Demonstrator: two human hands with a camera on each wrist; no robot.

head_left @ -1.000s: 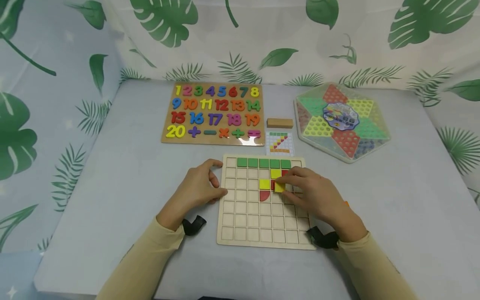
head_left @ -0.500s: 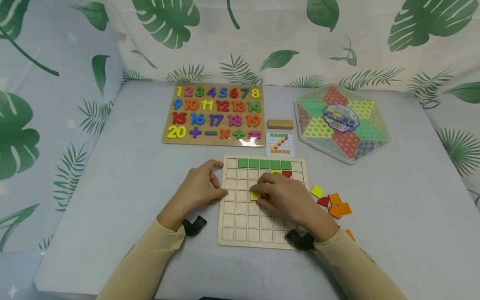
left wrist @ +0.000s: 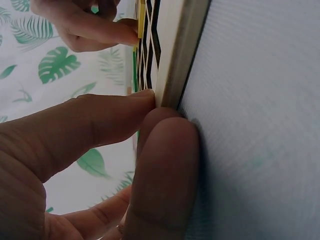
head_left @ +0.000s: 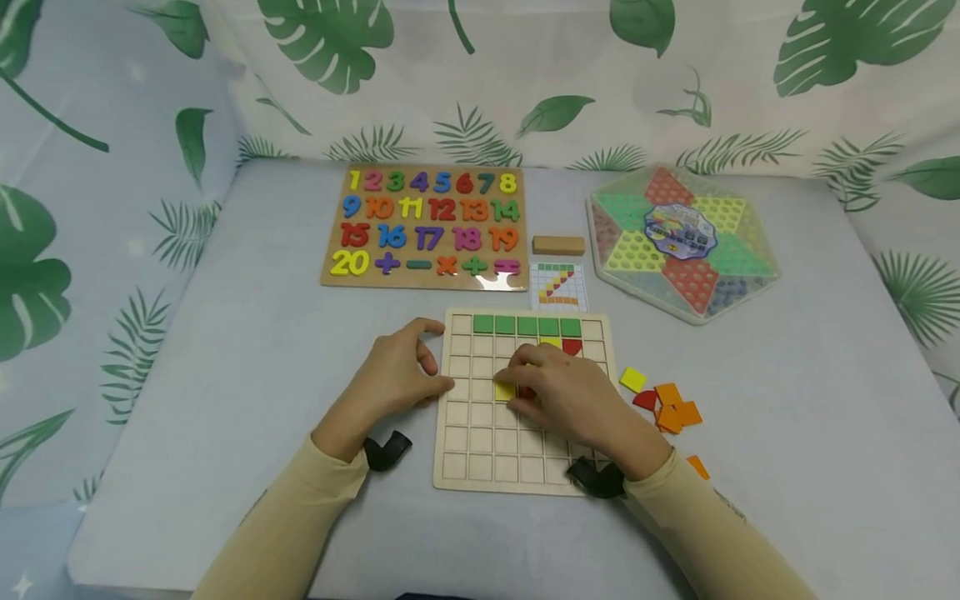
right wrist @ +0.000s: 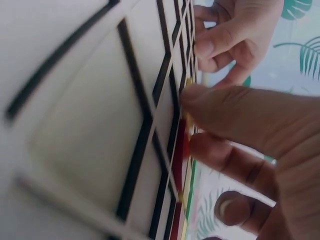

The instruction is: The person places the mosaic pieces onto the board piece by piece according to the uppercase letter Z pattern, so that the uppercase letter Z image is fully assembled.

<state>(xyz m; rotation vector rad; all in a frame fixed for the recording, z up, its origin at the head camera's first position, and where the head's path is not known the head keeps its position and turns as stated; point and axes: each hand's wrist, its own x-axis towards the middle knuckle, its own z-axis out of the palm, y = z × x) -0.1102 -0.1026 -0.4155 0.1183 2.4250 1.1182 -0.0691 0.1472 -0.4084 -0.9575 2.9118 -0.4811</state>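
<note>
A wooden grid board [head_left: 482, 440] lies flat on the table. My left hand [head_left: 392, 373] holds its left edge; in the left wrist view the thumb [left wrist: 142, 100] sits at the rim with curled fingers beside it, near the cloth. My right hand [head_left: 576, 398] pinches a yellow square tile [head_left: 504, 391] at a cell left of the middle of the board. Green square tiles [head_left: 527, 326] line the top row. Below them are a yellow tile [head_left: 551, 342] and a red rounded tile [head_left: 572, 347]. Another red piece [right wrist: 181, 152] shows by the right fingers, which hide other tiles.
Right of the board lie loose orange tiles [head_left: 670, 417], a yellow tile [head_left: 633, 380] and a red piece [head_left: 645, 401]. Behind stand a pattern card [head_left: 558, 286], a wooden block [head_left: 558, 246], a number puzzle [head_left: 427, 279] and a hexagonal checkers box [head_left: 681, 243].
My right hand has moved left across the board with the yellow tile, from over the red piece to a cell further left. The left hand stays at the board's edge.
</note>
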